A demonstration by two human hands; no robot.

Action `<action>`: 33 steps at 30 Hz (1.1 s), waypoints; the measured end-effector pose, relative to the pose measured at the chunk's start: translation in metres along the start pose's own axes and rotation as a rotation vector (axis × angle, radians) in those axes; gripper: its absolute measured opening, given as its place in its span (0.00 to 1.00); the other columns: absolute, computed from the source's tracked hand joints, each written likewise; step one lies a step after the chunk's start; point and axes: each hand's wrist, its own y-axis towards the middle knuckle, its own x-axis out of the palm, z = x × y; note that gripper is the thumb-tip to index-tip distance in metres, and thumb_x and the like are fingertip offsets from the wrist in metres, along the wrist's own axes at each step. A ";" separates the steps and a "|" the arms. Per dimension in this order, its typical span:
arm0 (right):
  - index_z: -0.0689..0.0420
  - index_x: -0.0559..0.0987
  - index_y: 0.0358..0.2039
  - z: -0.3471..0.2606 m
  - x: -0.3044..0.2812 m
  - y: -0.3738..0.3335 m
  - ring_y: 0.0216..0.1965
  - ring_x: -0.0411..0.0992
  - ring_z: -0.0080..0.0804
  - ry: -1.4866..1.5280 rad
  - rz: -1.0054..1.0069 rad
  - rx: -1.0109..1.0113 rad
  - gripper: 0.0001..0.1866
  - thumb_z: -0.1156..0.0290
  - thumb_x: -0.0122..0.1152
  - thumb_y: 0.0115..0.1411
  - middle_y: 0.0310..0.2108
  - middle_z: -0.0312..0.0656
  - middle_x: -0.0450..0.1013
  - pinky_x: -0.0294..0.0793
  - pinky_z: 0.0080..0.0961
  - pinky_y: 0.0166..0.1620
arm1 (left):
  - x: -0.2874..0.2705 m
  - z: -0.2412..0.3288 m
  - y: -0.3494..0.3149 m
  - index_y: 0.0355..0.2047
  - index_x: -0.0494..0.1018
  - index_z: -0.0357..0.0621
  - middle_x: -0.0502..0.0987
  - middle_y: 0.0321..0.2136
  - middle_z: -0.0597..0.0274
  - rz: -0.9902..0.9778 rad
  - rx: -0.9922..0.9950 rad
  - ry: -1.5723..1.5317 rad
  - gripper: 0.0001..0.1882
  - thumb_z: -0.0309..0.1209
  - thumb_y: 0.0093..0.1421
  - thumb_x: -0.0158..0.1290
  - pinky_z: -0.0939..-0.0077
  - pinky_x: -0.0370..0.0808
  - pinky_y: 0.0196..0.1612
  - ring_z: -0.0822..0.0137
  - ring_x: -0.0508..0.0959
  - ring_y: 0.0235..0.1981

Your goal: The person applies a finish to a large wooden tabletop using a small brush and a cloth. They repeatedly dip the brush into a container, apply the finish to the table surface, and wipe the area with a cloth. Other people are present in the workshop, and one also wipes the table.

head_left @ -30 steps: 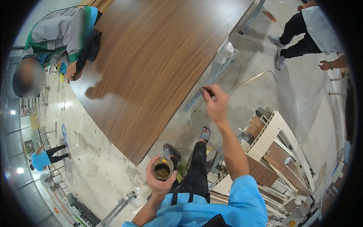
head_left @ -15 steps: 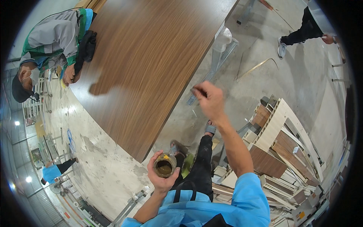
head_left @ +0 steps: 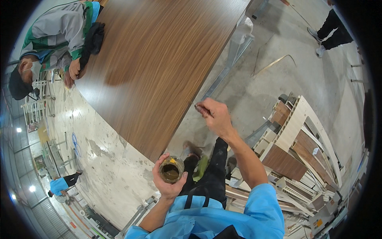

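My left hand (head_left: 165, 185) is wrapped round a small clear jar (head_left: 172, 169) in front of my body. Dark brown, thick-looking contents sit inside, and a yellow patch shows near the rim. My right hand (head_left: 215, 115) hovers beside the long edge of a large wood-grain board (head_left: 159, 67), its fingers pinched together. Something small and dark shows at the fingertips, too little to name. The board's near corner points toward the jar.
Across the board, a co-worker in a grey and green jacket (head_left: 59, 30) leans at its edge, hands on it. Wooden offcuts and frames (head_left: 284, 163) are heaped at my right. A metal stand (head_left: 229, 65) holds the board's right side. Another person's legs (head_left: 332, 32) show far right.
My right hand has come down and slightly left, closer to the board's edge. The jar has shifted a little up and left. At far right the walking person has moved.
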 end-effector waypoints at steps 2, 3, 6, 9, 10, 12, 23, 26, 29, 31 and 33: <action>0.62 0.80 0.34 -0.002 0.002 -0.006 0.26 0.74 0.40 0.079 -0.036 0.007 0.05 0.75 0.64 0.58 0.28 0.47 0.75 0.71 0.28 0.31 | -0.006 0.000 -0.002 0.61 0.57 0.36 0.68 0.56 0.41 -0.005 -0.014 -0.004 0.44 0.26 0.46 0.69 0.59 0.67 0.62 0.51 0.70 0.59; 0.62 0.80 0.34 -0.002 0.001 -0.005 0.26 0.74 0.40 0.117 0.034 0.107 0.05 0.75 0.64 0.58 0.28 0.47 0.75 0.71 0.28 0.31 | -0.009 0.000 -0.003 0.61 0.57 0.36 0.68 0.56 0.41 -0.005 -0.019 -0.006 0.44 0.25 0.46 0.69 0.59 0.67 0.62 0.51 0.69 0.60; 0.62 0.80 0.33 0.003 -0.001 0.000 0.27 0.74 0.40 0.187 0.127 0.267 0.06 0.74 0.67 0.56 0.27 0.46 0.76 0.72 0.28 0.31 | -0.018 -0.001 -0.005 0.61 0.56 0.36 0.68 0.56 0.40 -0.006 -0.016 0.018 0.44 0.25 0.46 0.69 0.59 0.68 0.62 0.51 0.69 0.60; 0.62 0.80 0.32 0.001 0.008 -0.005 0.26 0.74 0.34 0.119 0.064 0.195 0.06 0.75 0.68 0.55 0.25 0.44 0.76 0.71 0.27 0.31 | -0.023 -0.003 -0.007 0.61 0.56 0.36 0.67 0.56 0.40 -0.012 0.000 -0.015 0.44 0.25 0.46 0.69 0.60 0.69 0.61 0.51 0.69 0.60; 0.62 0.80 0.31 -0.003 0.016 -0.013 0.25 0.74 0.32 0.108 0.013 0.156 0.06 0.75 0.68 0.55 0.25 0.44 0.76 0.71 0.27 0.30 | -0.024 -0.004 -0.007 0.61 0.56 0.35 0.67 0.56 0.40 -0.012 0.000 -0.015 0.44 0.25 0.46 0.69 0.60 0.69 0.61 0.51 0.69 0.59; 0.62 0.80 0.30 -0.011 0.026 -0.030 0.25 0.73 0.30 0.111 -0.045 0.117 0.06 0.75 0.69 0.55 0.25 0.43 0.76 0.70 0.26 0.30 | -0.028 -0.005 -0.008 0.60 0.56 0.35 0.67 0.57 0.40 -0.005 0.004 -0.039 0.44 0.25 0.46 0.69 0.60 0.69 0.60 0.52 0.69 0.59; 0.63 0.78 0.29 -0.021 0.053 -0.062 0.25 0.72 0.33 0.085 -0.129 0.054 0.07 0.78 0.70 0.52 0.24 0.44 0.73 0.69 0.27 0.30 | -0.057 -0.016 -0.020 0.60 0.55 0.34 0.68 0.57 0.39 0.027 0.044 0.013 0.43 0.29 0.48 0.68 0.62 0.70 0.59 0.54 0.71 0.56; 0.62 0.79 0.30 -0.025 0.059 -0.076 0.25 0.72 0.37 0.119 -0.200 -0.014 0.07 0.77 0.69 0.53 0.25 0.45 0.74 0.69 0.29 0.30 | -0.063 -0.020 -0.023 0.60 0.55 0.33 0.68 0.57 0.40 0.039 0.046 0.024 0.43 0.30 0.49 0.68 0.62 0.71 0.59 0.54 0.71 0.56; 0.61 0.79 0.31 -0.021 0.061 -0.076 0.26 0.73 0.42 0.045 0.105 0.074 0.05 0.76 0.67 0.54 0.26 0.45 0.74 0.70 0.32 0.31 | -0.071 -0.022 -0.024 0.60 0.55 0.32 0.67 0.57 0.41 0.056 0.025 0.010 0.43 0.31 0.49 0.68 0.64 0.71 0.58 0.55 0.71 0.55; 0.61 0.79 0.31 -0.022 0.069 -0.077 0.27 0.73 0.44 -0.026 0.055 0.029 0.05 0.76 0.66 0.55 0.26 0.45 0.74 0.70 0.32 0.31 | -0.076 -0.025 -0.024 0.60 0.55 0.32 0.67 0.58 0.42 0.065 0.019 -0.001 0.43 0.31 0.49 0.68 0.64 0.71 0.58 0.56 0.71 0.55; 0.61 0.79 0.31 -0.026 0.078 -0.084 0.28 0.73 0.45 -0.033 -0.031 -0.013 0.05 0.75 0.66 0.56 0.27 0.45 0.74 0.71 0.32 0.31 | -0.080 -0.028 -0.024 0.60 0.55 0.32 0.67 0.58 0.42 0.079 0.025 0.009 0.44 0.31 0.50 0.69 0.65 0.71 0.58 0.57 0.71 0.55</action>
